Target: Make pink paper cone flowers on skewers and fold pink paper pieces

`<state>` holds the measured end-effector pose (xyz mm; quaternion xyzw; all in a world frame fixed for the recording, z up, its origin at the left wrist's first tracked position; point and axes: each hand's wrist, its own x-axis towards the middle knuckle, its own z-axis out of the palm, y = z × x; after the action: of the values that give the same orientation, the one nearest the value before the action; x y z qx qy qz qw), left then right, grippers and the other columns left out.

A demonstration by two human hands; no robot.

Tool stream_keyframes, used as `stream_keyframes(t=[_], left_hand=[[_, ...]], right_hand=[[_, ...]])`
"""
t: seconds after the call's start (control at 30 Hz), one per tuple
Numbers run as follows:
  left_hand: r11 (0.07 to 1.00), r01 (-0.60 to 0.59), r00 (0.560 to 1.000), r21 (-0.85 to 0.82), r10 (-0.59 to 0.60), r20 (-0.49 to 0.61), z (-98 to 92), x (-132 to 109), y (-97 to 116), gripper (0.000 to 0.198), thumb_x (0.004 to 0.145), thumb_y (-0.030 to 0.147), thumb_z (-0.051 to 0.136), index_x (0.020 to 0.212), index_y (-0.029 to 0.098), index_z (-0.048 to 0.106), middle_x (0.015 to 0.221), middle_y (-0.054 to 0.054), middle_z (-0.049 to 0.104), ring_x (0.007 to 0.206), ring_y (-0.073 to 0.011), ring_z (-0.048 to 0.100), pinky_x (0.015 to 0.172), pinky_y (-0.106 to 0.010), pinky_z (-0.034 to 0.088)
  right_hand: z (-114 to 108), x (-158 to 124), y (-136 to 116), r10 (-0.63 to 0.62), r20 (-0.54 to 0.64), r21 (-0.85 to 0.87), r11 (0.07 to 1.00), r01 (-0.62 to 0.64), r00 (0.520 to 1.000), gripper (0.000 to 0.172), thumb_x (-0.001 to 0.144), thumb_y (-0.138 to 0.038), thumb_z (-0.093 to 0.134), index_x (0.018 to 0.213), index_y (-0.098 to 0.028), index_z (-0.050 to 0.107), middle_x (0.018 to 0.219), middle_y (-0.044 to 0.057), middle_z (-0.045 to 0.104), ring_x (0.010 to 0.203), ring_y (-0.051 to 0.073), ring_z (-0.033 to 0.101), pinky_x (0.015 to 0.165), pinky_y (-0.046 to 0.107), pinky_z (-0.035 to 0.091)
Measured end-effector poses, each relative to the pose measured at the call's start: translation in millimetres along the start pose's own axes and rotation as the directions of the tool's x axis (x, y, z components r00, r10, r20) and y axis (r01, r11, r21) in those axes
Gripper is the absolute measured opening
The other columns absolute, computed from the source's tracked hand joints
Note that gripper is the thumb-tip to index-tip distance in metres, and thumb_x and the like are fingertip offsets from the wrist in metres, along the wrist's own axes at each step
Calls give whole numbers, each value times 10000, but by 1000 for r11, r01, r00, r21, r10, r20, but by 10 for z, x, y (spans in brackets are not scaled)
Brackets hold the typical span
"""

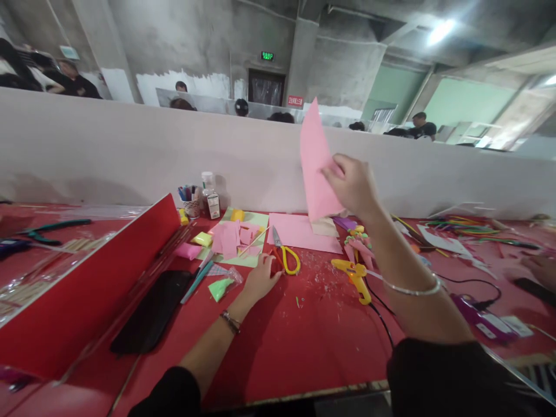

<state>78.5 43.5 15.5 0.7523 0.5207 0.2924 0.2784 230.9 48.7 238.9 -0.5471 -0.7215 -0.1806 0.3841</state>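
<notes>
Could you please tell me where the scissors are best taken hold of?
Probably by the yellow loop, from the near side: the scissors lie with their blades pointing away from the person, and that loop is uncovered. The left hand is at the red loop.

Red desk (278, 359), worn front edge, tiny bits (297, 302) scattered mid-top. Along back edge, L to R: pen cup (190, 208), bottle (212, 201), green sheet (262, 220) w/ pink scraps (230, 238) on top, pink sheet (299, 229), colored strands (471, 227). Scissors (277, 237) btwn edges, blades over pink sheet. Glue gun (357, 277) to their R, bit closer to front edge. L side: red board (99, 289) standing, runs back to front; black slab (152, 313) just R of it.
</notes>
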Motion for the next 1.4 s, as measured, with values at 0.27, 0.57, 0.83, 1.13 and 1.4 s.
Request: stream_keyframes(t=[0.27,0.57,0.83,1.13,1.4], left_hand=[[954,79,996,-289,-62,67,-402,-232,-43,363,826,369,278,863,134,552,892,-79,611,795,-167,576,731,-299,444],[391,435,879,-811,12,477,-537,-938,-14,686,739,672,171,1100,179,484,1188,-128,509,1010,-216,533,782,-356,440],[670,386,895,-634,-105,433,-526,-1257,-115,414,695,398,531,1059,206,498,1209,-51,501,1122,-186,426,979,-354,285],[491,519,854,-700,-298,426,-409,-1296,-194,595,711,412,501,1240,180,359,871,-30,635,860,-165,564,855,-335,373],[584,347,938,-734,-228,262,-464,-1330,-474,596,664,527,536,1180,238,465,1091,-70,561,877,-195,541,761,-328,423]], right_hand=[[-315,-886,-339,-60,220,474,879,-53,974,208,699,-352,528,560,-201,492,546,-18,458,544,109,405,525,243,337],[-1,-1503,62,502,469,652,359,-668,727,246,563,-450,612,661,-227,575,573,2,604,482,139,525,462,248,427],[175,-1977,197,512,614,423,429,-798,601,295,595,-430,571,767,-191,579,717,30,659,607,185,596,553,283,452],[227,-1954,-83,401,582,76,840,-538,708,253,720,-314,422,829,-217,628,800,67,672,755,240,608,608,305,434],[104,-1957,-231,483,525,585,393,-710,700,208,663,-389,530,761,-246,644,679,11,664,577,164,592,507,260,458]])
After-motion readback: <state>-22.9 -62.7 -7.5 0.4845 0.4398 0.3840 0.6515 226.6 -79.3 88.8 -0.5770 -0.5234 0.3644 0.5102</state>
